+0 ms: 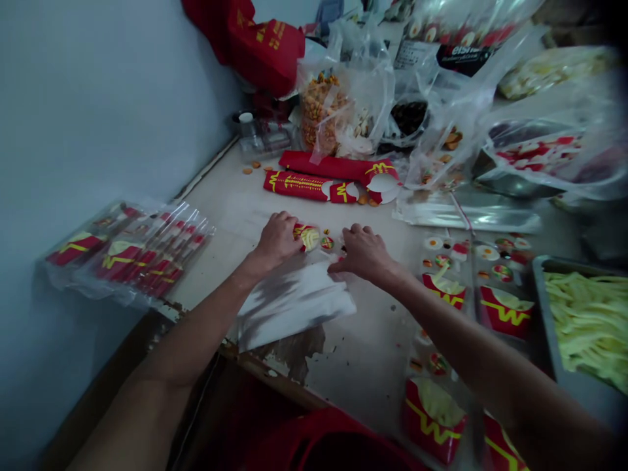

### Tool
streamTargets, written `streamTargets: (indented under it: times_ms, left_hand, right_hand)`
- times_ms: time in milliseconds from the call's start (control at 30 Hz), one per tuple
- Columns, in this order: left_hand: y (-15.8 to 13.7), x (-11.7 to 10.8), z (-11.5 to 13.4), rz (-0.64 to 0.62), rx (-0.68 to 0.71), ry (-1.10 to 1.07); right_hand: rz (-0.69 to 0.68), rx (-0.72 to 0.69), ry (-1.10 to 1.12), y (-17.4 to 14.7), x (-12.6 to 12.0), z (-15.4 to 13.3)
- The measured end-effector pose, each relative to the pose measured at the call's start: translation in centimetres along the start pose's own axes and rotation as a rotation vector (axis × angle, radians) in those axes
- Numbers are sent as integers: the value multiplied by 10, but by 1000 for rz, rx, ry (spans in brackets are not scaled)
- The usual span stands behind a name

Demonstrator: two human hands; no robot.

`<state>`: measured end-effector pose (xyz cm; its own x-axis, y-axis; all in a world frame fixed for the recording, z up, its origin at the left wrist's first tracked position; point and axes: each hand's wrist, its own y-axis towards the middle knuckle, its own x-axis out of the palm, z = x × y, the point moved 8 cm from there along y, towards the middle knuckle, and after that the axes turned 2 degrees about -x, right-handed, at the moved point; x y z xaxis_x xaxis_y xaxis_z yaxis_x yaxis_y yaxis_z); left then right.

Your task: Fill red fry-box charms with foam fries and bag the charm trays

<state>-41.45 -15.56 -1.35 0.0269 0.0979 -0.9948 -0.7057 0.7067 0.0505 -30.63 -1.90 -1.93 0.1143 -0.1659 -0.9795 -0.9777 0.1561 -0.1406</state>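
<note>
My left hand (pixel 279 239) is closed on the left end of a clear packet holding a small red carton of pale toy fries (pixel 308 237). To the right of the carton lie a tiny burger piece (pixel 326 231) and a round coloured piece (pixel 327 243). At the packet's other end my right hand (pixel 366 252) has its fingers curled in, thumb pointing left; its grip is partly hidden. Beneath both hands a white, shiny sheet (pixel 294 301) lies on the table, blurred by glare.
Filled packets (pixel 132 252) are stacked at the left. Several more (pixel 444 288) lie at the right beside a metal tray (pixel 544 314) of pale strips. Flattened red cartons (pixel 299 185) lie behind my hands, before a plastic bag of small orange-brown pieces (pixel 321 108). A metal bowl (pixel 510 180) stands back right.
</note>
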Motion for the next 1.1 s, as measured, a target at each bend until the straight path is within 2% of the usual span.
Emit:
streamTargets:
  times_ms: [133,367,467,600,667,733,767,833,933,1000,1100]
  left_hand:
    - [6,1,5,-92,-94,128]
    - [30,-7,4,-100,-210,201]
    - [30,-14,16,-91,-196,179]
    - [7,-30,55,-33,-41,45]
    - [-3,-42,61,15,-46,-5]
    - [-7,-53,50,63,-149,-36]
    - [-8,-56,43,80,-199,-61]
    - [-6,-57,32,88,-241,-127]
    - [-1,-49,25,78,-204,-225]
    - [2,-45,20,80,-167,-242]
    - [7,-41,10,-13,-63,-238]
  right_hand:
    - [6,70,27,-2,2,-3]
    - [55,95,73,-4,6,-8]
    - [94,86,64,-9,1,-12]
    - [233,46,68,-19,-21,-28]
    - [290,12,104,-23,-31,-32]
    - [320,31,261,-25,-35,-23]
    - [306,69,423,-24,-31,-14]
    - [160,147,898,-19,-7,2]
    - [-141,196,1558,-11,34,-2]
    - [-171,219,1744,-8,49,-4]
    - [-70,274,1795,-4,58,-3]
